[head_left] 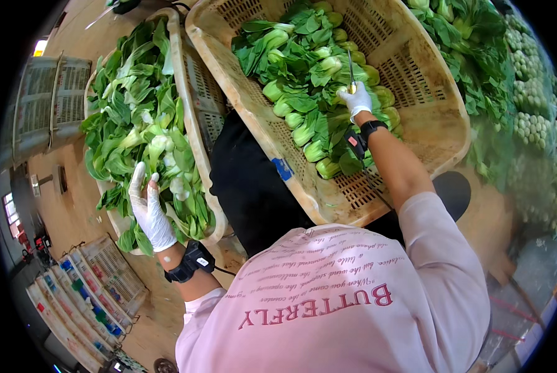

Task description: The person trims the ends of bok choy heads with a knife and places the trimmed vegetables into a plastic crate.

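Note:
My left hand (149,212), in a white glove, has its fingers apart with nothing in them. It is over loose green leaves (132,118) piled in the left crate (191,133). My right hand (358,99), also gloved, is closed around a knife (352,73) whose thin blade points away from me. The knife is above rows of bok choy (316,121) in a large yellowish plastic crate (424,90). Their pale green bases line up in rows, with leaves between them. My right hand hides part of the bok choy beneath it.
More leafy bok choy (471,56) lies beyond the right crate, beside netted stacks of pale green produce (530,99). Empty-looking crates (70,93) stand at the far left, and several stacked crates (82,304) at the lower left. A blue patch (283,169) marks the right crate's rim.

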Available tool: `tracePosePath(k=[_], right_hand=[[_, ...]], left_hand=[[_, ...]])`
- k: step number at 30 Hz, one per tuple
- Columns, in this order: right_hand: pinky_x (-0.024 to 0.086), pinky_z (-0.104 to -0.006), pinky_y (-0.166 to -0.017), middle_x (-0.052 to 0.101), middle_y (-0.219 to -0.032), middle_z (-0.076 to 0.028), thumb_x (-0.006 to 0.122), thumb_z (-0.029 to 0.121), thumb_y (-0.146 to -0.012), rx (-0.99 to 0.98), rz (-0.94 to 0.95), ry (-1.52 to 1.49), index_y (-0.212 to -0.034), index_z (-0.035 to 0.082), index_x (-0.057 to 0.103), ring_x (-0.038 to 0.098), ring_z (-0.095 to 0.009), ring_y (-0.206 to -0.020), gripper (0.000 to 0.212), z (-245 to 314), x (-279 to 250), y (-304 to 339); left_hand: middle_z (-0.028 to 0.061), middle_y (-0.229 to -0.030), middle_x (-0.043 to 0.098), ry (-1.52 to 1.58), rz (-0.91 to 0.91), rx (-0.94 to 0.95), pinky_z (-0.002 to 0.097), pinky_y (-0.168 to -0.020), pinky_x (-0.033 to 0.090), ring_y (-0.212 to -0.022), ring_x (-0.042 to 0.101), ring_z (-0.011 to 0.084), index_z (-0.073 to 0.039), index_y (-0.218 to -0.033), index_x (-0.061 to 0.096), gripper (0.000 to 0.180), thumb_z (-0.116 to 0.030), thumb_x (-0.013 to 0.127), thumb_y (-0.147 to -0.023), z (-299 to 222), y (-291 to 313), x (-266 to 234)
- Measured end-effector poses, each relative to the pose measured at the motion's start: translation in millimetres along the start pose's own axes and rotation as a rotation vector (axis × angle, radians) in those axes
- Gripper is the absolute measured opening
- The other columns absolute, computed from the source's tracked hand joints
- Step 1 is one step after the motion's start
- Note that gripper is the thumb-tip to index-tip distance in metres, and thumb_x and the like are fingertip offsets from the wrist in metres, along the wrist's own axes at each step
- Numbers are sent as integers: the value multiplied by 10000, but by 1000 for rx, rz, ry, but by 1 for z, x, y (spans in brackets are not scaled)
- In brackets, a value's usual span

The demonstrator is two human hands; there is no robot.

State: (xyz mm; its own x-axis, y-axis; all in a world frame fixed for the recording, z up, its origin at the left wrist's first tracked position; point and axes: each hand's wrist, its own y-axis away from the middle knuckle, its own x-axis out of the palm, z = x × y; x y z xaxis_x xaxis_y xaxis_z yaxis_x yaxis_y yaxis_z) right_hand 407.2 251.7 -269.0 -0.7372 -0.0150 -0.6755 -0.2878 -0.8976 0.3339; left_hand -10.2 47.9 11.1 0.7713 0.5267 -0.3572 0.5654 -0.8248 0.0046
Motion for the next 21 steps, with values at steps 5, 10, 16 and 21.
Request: tracePosePath(k=[5, 10, 16, 21], right_hand=[[484, -352, -720, 651, -850, -124, 762, 309, -708, -561, 93, -186, -994, 60, 550, 625, -293, -770, 434, 122, -87, 67], [473, -334, -736, 608, -848, -104, 777, 233, -679, -1051, 426, -225, -999, 63, 583, 595, -273, -790, 411, 251, -144, 212], [469, -307, -830, 622, -1069, -122, 695, 173, -817, -983, 653, -592, -1133, 30, 572, 609, -219, -944, 367, 277, -109, 289], [503, -264, -701, 657, -898, -111, 658, 34, -811, -1132, 334, -432, -1101, 45, 596, 650, -170, -769, 297, 268, -71, 303]], left_hand=[[71, -1275, 536, -5, 89, 151, 327, -947, 428, -1121, 518, 178, -26, -1273, 510, 454, -19, 592, -826, -47, 22, 34], [147, -1263, 535, -541, 146, 851, 436, -1063, 254, -1222, 454, 338, -57, -1332, 467, 816, -383, 777, -651, -108, 41, 76], [129, -1037, 619, -238, 81, 716, 357, -811, 470, -896, 604, 302, -70, -1301, 490, 810, -289, 839, -604, -90, 56, 39], [115, -1040, 610, 49, -80, 309, 338, -823, 491, -918, 613, 254, -50, -1089, 557, 611, -201, 871, -587, -49, 71, -9]])
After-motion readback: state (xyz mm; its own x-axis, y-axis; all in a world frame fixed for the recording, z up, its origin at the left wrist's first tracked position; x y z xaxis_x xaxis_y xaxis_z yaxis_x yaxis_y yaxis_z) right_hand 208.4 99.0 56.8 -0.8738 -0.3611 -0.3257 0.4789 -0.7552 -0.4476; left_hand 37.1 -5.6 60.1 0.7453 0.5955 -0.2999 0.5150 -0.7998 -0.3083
